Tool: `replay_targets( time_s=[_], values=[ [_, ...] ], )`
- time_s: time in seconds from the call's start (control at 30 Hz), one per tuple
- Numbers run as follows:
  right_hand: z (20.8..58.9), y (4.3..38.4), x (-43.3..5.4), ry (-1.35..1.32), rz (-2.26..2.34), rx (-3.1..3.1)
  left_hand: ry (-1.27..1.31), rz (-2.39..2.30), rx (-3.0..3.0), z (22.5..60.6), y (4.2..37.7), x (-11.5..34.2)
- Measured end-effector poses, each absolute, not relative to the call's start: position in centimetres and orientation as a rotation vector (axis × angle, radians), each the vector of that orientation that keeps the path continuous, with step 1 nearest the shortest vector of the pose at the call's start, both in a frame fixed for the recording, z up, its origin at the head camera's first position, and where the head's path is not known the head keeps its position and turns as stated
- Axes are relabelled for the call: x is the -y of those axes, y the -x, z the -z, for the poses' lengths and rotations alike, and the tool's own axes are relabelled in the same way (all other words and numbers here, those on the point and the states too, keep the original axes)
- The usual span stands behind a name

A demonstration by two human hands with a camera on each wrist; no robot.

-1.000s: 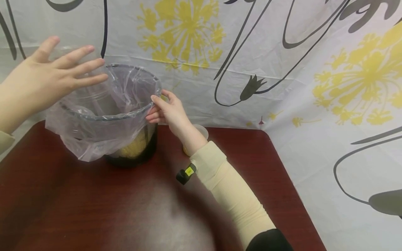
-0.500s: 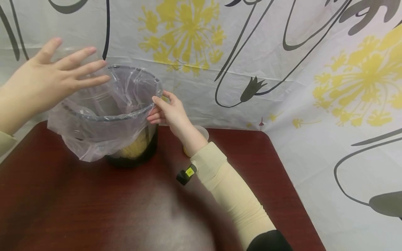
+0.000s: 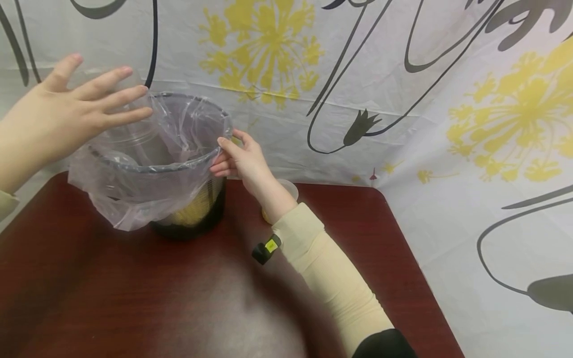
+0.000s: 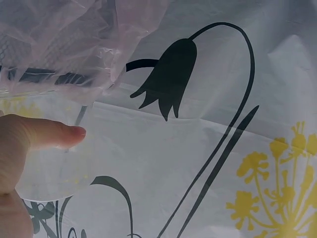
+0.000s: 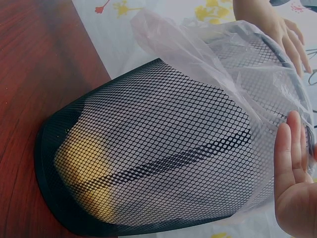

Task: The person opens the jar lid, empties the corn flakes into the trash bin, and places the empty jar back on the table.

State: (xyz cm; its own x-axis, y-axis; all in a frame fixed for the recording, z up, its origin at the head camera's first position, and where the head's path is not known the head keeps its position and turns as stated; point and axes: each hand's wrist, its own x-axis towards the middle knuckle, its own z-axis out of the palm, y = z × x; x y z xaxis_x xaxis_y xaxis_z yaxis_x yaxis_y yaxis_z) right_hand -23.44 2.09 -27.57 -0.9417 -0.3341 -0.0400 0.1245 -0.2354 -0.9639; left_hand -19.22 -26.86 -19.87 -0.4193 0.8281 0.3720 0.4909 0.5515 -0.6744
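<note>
A black mesh trash can (image 3: 214, 198) stands on the table, lined with a translucent pinkish bag (image 3: 130, 201) folded over its rim. Something yellow (image 5: 86, 166) shows through the mesh at its bottom. My left hand (image 3: 76, 112), fingers spread, holds a clear plastic container (image 3: 136, 133) tipped over the can's mouth. The left wrist view shows the thumb against the container's clear wall (image 4: 64, 166); its contents cannot be made out. My right hand (image 3: 243, 161) holds the can's lined rim at the right side, thumb on top and fingers outside below.
A clear cup (image 3: 288, 188) with something yellow low in it stands behind my right forearm, partly hidden. The dark red table (image 3: 188, 293) ends at a white cloth (image 3: 385, 84) printed with flowers, hanging behind and at right.
Almost nothing differs; my left hand with the container shifts very slightly, while the right hand keeps its hold on the rim.
</note>
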Motion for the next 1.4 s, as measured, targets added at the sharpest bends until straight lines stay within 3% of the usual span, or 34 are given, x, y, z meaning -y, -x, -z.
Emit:
replay_targets(
  time_s=[0.4,0.9,1.17,1.4],
  values=[
    [27.7,23.4,-2.1,0.243,2.247,-1.726,1.042,-0.637,2.151,19.5,19.2,26.4],
    [27.5,23.6,-2.0,0.233,2.256,-1.718,1.055,-0.308,2.040,18.3,18.8,25.6],
    [27.6,23.6,-2.1,0.224,2.255,-1.724,0.890,-0.226,2.237,18.0,18.7,26.3],
    [27.6,23.5,-2.1,0.229,2.252,-1.727,0.946,-0.087,2.054,18.1,18.8,26.6]
  ],
)
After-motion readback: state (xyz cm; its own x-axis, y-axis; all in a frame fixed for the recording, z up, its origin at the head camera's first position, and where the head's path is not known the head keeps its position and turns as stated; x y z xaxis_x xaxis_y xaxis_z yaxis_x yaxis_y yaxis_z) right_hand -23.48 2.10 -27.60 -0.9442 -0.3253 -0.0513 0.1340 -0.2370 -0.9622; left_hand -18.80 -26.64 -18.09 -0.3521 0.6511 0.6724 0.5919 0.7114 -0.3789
